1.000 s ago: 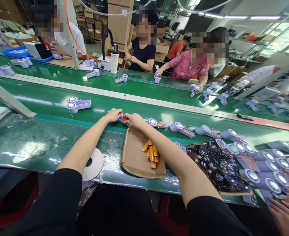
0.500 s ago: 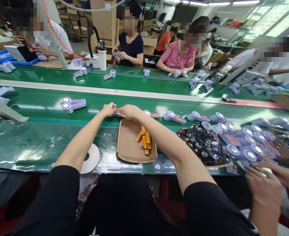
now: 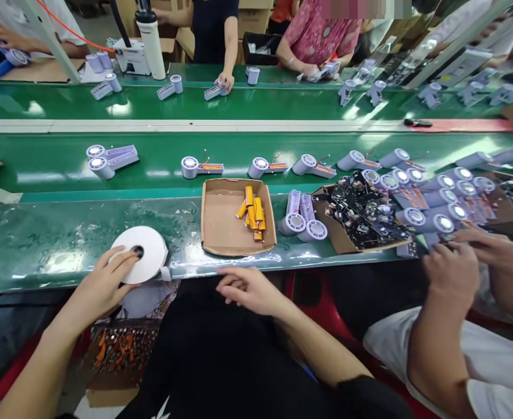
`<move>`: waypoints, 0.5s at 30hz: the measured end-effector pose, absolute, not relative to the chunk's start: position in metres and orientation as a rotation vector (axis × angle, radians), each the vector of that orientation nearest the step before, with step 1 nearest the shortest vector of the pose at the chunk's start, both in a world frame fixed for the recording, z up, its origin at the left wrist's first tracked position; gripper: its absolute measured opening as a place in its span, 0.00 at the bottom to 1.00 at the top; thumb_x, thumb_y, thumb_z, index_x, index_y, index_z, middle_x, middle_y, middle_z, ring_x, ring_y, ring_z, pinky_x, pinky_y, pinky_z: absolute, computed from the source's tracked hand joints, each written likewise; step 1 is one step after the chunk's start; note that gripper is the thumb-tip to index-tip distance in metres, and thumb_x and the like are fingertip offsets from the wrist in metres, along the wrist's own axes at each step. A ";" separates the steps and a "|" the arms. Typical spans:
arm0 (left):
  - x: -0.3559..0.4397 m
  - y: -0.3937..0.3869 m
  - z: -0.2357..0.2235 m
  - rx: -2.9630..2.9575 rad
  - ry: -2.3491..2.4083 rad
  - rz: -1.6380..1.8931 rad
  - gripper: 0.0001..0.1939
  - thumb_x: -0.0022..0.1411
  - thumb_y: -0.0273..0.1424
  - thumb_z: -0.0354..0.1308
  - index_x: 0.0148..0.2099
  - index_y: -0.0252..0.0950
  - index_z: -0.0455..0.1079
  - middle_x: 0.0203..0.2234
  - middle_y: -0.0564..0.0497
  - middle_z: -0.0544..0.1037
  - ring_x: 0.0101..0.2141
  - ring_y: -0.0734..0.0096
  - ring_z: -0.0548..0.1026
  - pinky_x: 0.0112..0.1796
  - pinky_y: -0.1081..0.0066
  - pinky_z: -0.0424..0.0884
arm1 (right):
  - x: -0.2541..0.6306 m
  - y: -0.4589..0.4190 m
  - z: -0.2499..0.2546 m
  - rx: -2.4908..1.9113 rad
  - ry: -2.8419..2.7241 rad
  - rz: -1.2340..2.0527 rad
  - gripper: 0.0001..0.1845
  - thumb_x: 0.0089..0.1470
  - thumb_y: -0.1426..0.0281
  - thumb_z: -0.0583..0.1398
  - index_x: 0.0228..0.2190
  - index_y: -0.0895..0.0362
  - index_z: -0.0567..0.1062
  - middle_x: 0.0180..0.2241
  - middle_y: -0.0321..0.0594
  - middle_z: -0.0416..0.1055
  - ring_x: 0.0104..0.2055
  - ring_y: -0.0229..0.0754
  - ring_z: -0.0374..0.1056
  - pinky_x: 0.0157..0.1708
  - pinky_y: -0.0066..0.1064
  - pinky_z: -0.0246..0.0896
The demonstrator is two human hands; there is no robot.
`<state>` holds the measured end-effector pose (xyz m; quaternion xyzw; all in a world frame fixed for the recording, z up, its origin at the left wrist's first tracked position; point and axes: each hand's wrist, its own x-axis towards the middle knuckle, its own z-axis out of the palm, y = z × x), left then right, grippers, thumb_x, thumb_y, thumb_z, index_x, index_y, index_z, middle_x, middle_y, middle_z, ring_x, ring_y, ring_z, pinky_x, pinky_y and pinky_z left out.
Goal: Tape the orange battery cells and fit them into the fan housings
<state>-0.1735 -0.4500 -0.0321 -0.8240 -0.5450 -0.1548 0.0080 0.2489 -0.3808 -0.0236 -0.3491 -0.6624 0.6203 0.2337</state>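
Note:
My left hand (image 3: 108,276) is closed on the near left edge of a white roll (image 3: 149,265), with fingers over its top by the dark core hole and the thumb low at the rim. My right hand (image 3: 248,288) hovers at the bench's front edge, fingers loosely bent and apart, with nothing seen in it. Beyond it a cardboard tray (image 3: 221,224) holds several yellow-wrapped cylinders (image 3: 256,216). On the green belt lies a lavender fan-like unit (image 3: 190,167) with an orange strip in its open handle and thin wires sticking up.
More lavender units (image 3: 267,167) line the belt; two (image 3: 302,221) lie right of the tray. A box of black parts (image 3: 370,212) stands farther right. A co-worker's hands (image 3: 457,256) work there. Below the bench is a box of orange scraps (image 3: 121,349).
Both hands have left the lavender unit on the belt and come back toward me. The left now grips the white roll, which has shifted slightly left. The view has tilted downward.

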 end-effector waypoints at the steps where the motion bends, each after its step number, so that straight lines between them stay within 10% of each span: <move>1: -0.161 -0.443 -0.020 -2.566 -1.624 -0.537 0.24 0.68 0.34 0.65 0.65 0.44 0.75 0.57 0.40 0.84 0.65 0.37 0.74 0.63 0.42 0.75 | 0.230 -0.382 -0.027 -0.928 -1.806 1.795 0.32 0.59 0.53 0.73 0.59 0.56 0.82 0.39 0.42 0.89 0.27 0.40 0.83 0.26 0.27 0.74; 7: -0.108 -0.412 0.030 -2.455 -1.389 -0.743 0.34 0.64 0.20 0.65 0.69 0.47 0.72 0.58 0.47 0.84 0.71 0.40 0.68 0.67 0.37 0.70 | 0.160 -0.389 -0.033 -0.545 -2.171 1.811 0.25 0.72 0.54 0.63 0.30 0.59 0.85 0.29 0.42 0.86 0.28 0.39 0.81 0.32 0.26 0.72; 15: -0.135 -0.423 0.007 -2.018 -1.694 -1.173 0.33 0.61 0.38 0.76 0.66 0.56 0.75 0.55 0.53 0.83 0.63 0.40 0.74 0.64 0.32 0.69 | 0.248 -0.309 0.010 -0.755 -2.654 0.784 0.19 0.74 0.69 0.60 0.60 0.54 0.83 0.51 0.46 0.88 0.51 0.48 0.84 0.54 0.37 0.76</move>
